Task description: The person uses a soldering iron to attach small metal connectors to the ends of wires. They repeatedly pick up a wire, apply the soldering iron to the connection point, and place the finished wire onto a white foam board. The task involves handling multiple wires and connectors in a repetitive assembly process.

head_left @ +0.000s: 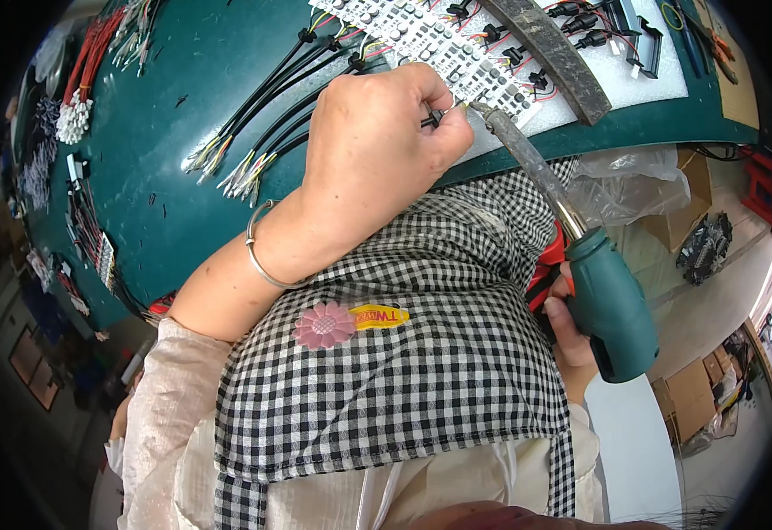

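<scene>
My left hand (377,124) is closed in a pinch at the near edge of a panel of white circuit boards (425,44). Its fingers hold a black cable (430,118), mostly hidden by the hand. In my right hand (569,334) is a soldering iron with a green handle (613,305); its long metal barrel slants up to the left. The iron's tip is close to my left fingertips at the board edge; whether it touches is too small to tell. Several black cables with bare coloured wire ends (267,115) fan out left from the panel.
A dark metal bar (571,75) lies across the boards, which rest on white foam (668,79) on a green table mat (218,62). Red and white wire bundles (81,102) lie at far left. Pliers (721,53) are at far right, with cardboard boxes (690,397) below.
</scene>
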